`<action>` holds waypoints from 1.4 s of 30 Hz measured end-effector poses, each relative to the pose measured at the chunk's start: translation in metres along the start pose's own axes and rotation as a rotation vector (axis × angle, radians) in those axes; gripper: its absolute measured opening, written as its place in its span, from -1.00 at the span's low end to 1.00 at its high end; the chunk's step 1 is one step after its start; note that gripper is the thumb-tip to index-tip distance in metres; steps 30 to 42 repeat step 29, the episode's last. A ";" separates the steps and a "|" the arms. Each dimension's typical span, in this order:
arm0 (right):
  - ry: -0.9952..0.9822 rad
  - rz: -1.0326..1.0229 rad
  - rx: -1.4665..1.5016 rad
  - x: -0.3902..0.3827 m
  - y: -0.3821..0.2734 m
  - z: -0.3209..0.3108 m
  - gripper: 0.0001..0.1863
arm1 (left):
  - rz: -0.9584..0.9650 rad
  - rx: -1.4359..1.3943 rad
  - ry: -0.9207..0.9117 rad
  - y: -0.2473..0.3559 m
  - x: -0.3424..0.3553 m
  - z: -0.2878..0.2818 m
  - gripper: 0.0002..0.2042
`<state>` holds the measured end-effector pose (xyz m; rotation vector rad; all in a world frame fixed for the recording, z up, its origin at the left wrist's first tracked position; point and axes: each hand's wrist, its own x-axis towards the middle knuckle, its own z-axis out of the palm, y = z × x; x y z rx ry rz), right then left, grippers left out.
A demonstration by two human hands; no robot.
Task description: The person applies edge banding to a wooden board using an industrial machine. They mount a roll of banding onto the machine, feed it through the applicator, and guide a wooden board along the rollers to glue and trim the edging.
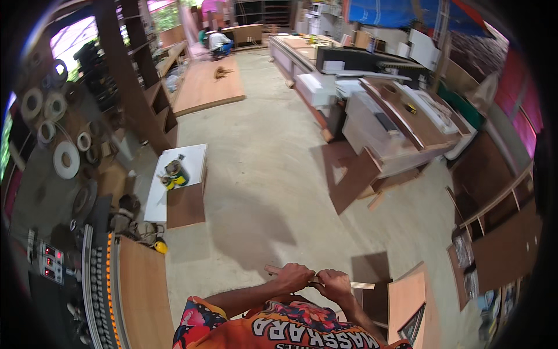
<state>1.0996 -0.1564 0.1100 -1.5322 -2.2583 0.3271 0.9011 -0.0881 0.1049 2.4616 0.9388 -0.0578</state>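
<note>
Close to my body I hold a narrow wooden strip (362, 285), roughly level, with both hands. My left hand (295, 277) is closed around it near the left end, and a short brown tip shows beyond the knuckles. Beside it my right hand (334, 284) is a closed fist on the same strip, whose pale layered end sticks out to the right. The two hands nearly touch, and the fingers hide the strip's middle part.
Pale and brown boards (410, 299) stand low at my right. A white-and-brown panel (186, 203) carrying small cans lies ahead left. An edge-banding machine (102, 279) stands at left, below hanging tape rolls (67, 160). A cluttered bench (378, 128) is ahead right. A person (220, 42) crouches far off.
</note>
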 end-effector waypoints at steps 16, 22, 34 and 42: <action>-0.218 0.267 0.365 0.272 0.212 0.117 -0.39 | -1.060 -0.193 0.402 -0.246 -0.006 0.037 -0.87; -0.658 0.813 0.734 0.289 0.447 0.237 -0.68 | -1.641 -0.359 0.202 -0.329 0.015 0.074 -0.84; -1.046 1.245 0.457 0.386 0.550 0.226 -0.58 | -2.016 -0.500 0.032 -0.419 0.045 0.035 -0.55; -1.046 1.245 0.457 0.386 0.550 0.226 -0.58 | -2.016 -0.500 0.032 -0.419 0.045 0.035 -0.55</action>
